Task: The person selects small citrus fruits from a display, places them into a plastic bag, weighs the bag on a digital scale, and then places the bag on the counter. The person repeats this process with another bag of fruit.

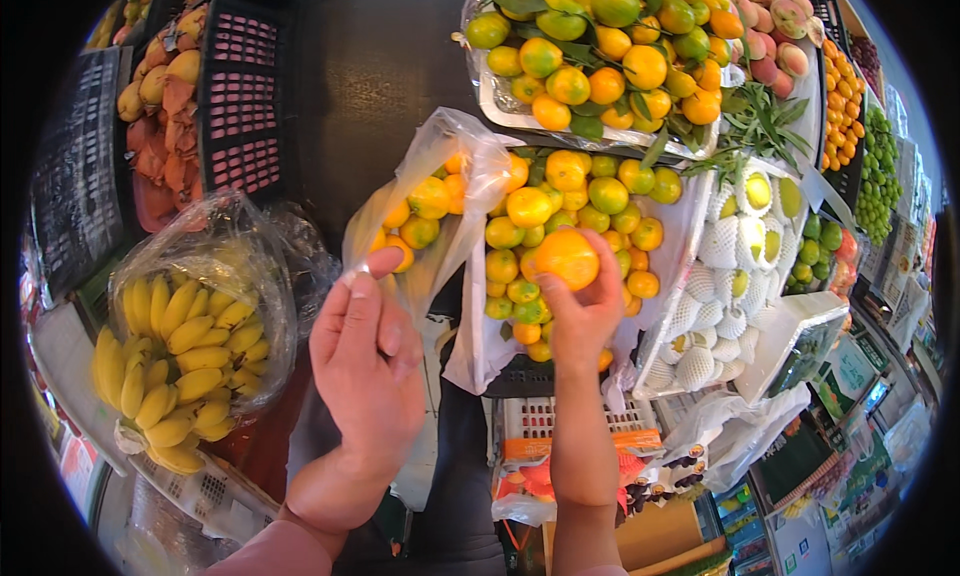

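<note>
My left hand (367, 336) pinches the edge of a clear plastic bag (450, 246) between thumb and finger. Several orange and green-tinged mandarins (430, 198) lie inside the bag. In my right hand (585, 298) is one orange mandarin (567, 259), held up over a lined crate of loose mandarins (529, 207). The bag stands just left of that crate, and part of it overlaps the crate's left edge.
A tray of leafy mandarins (562, 85) lies beyond the crate, with peaches (787, 17) at its right. Fruits in white foam nets (697, 313) fill a box on the right. Bagged bananas (199, 351) and a black plastic crate (241, 96) are on the left.
</note>
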Action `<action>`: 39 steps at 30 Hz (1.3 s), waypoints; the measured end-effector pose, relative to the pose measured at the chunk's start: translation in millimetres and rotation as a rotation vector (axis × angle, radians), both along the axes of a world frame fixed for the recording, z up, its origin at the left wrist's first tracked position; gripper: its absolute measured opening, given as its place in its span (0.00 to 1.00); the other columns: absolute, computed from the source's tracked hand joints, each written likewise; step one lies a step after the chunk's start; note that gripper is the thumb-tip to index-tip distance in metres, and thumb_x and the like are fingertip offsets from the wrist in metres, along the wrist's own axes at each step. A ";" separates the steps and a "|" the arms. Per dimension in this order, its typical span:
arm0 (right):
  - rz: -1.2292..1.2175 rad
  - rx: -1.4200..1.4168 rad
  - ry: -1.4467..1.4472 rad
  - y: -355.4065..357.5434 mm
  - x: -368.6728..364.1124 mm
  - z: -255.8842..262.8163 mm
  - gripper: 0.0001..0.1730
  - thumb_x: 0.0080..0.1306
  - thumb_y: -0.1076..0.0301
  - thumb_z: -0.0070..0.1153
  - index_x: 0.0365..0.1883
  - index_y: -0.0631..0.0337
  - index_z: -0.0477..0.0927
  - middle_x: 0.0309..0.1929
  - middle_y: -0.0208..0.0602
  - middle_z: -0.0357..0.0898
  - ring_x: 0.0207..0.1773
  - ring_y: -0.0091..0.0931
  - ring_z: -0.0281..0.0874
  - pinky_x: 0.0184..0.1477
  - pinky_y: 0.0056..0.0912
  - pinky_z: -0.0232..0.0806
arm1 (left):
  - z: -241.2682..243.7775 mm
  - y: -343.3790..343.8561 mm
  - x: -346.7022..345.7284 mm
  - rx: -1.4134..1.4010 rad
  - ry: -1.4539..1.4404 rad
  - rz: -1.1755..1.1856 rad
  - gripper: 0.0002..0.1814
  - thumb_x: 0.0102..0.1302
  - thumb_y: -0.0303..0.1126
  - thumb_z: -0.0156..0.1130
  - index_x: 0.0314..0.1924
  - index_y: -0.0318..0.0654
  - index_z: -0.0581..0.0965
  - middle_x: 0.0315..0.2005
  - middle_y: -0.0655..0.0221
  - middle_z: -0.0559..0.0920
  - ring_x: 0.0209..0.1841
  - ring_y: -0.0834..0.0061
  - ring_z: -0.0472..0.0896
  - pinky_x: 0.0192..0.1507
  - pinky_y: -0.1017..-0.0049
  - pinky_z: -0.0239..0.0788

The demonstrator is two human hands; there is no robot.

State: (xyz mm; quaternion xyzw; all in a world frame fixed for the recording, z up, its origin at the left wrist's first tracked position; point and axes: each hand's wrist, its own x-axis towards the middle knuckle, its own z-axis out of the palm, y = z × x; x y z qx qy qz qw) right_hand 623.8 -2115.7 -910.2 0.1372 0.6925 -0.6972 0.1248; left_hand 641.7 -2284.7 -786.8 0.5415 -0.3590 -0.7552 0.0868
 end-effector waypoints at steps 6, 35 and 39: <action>0.219 0.245 0.144 -28.7 -3.8 -18.0 0.21 0.59 0.71 0.66 0.50 0.65 0.79 0.55 0.46 0.77 0.57 0.38 0.76 0.61 0.37 0.66 | 1.3 -3.7 5.2 -0.067 0.001 -0.015 0.15 0.78 0.34 0.47 0.53 0.30 0.76 0.18 0.81 0.64 0.16 0.91 0.56 0.19 0.86 0.47; -0.290 -0.449 -0.479 47.2 1.0 -36.5 0.22 0.71 0.49 0.50 0.48 0.59 0.73 0.28 0.36 0.75 0.16 0.17 0.58 0.19 0.21 0.57 | -3.6 5.8 3.5 -0.069 0.008 -0.005 0.16 0.78 0.31 0.46 0.55 0.27 0.74 0.19 0.82 0.63 0.15 0.91 0.57 0.18 0.88 0.48; -0.253 0.011 -0.572 49.5 -1.4 -52.0 0.14 0.71 0.57 0.54 0.45 0.58 0.73 0.32 0.30 0.75 0.21 0.19 0.64 0.25 0.24 0.62 | -4.3 5.3 4.6 -0.069 0.014 -0.025 0.17 0.78 0.32 0.45 0.57 0.27 0.73 0.19 0.82 0.63 0.15 0.92 0.57 0.18 0.88 0.49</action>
